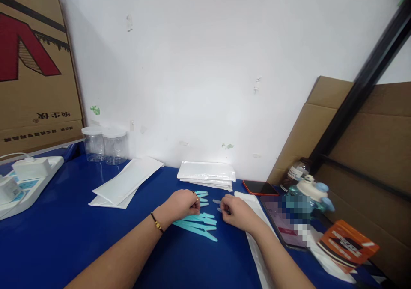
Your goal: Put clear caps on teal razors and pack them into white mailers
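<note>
Several turquoise plastic sticks (201, 232) lie fanned out on the blue table (189, 261), their notched ends pointing right. My left hand (183, 204) is over the sticks with its fingers curled; what they hold, if anything, is hidden. Right of it, my right hand (234, 212) has its fingers pinched together beside small translucent pale pieces (217, 201) that stick out to its left. Whether the fingers grip those pieces is hard to tell. A gap separates the two hands.
White flat packets (207, 170) are stacked near the wall, others (128, 182) at left. Two clear jars (114, 147) and a power strip (48, 180) stand left. At right are a phone (260, 188), a tablet (282, 222), a teal bottle (305, 197) and an orange pouch (348, 246).
</note>
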Action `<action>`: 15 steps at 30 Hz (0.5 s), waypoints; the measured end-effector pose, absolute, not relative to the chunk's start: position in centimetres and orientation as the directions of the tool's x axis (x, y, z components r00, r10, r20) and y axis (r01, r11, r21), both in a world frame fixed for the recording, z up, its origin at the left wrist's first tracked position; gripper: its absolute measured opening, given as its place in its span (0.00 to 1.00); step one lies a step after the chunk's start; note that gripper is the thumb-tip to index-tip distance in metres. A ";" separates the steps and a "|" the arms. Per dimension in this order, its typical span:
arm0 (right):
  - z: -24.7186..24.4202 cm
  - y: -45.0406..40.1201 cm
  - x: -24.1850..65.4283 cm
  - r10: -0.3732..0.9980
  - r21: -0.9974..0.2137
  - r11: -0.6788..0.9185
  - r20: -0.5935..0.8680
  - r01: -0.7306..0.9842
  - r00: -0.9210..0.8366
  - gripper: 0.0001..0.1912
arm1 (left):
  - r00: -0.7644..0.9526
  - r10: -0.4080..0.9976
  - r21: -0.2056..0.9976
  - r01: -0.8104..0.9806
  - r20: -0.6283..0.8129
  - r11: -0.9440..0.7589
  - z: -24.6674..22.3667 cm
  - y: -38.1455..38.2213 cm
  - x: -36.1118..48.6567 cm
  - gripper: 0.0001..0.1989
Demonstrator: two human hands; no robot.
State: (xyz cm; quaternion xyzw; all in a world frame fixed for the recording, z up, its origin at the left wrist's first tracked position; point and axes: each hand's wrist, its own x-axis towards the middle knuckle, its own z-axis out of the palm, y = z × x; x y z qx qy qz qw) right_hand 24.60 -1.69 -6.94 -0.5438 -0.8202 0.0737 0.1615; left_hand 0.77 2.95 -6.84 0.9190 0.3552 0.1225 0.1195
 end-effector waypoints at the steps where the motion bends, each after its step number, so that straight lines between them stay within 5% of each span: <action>1: -6.9 -1.7 24.6 0.918 -0.342 0.396 0.182 0.852 -0.353 0.05 | 0.712 0.689 0.315 0.629 0.133 -0.711 -6.8 2.9 0.8 0.04; 9: -6.9 -1.7 24.5 0.922 -0.648 0.378 0.199 0.661 -0.332 0.07 | 0.660 0.750 0.308 0.704 0.049 -0.640 -5.3 1.7 1.4 0.03; 15: -7.4 -1.3 24.5 0.957 -0.823 0.212 0.066 0.527 -0.282 0.09 | 0.613 0.790 0.334 0.746 -0.003 -0.577 -5.1 1.1 1.7 0.04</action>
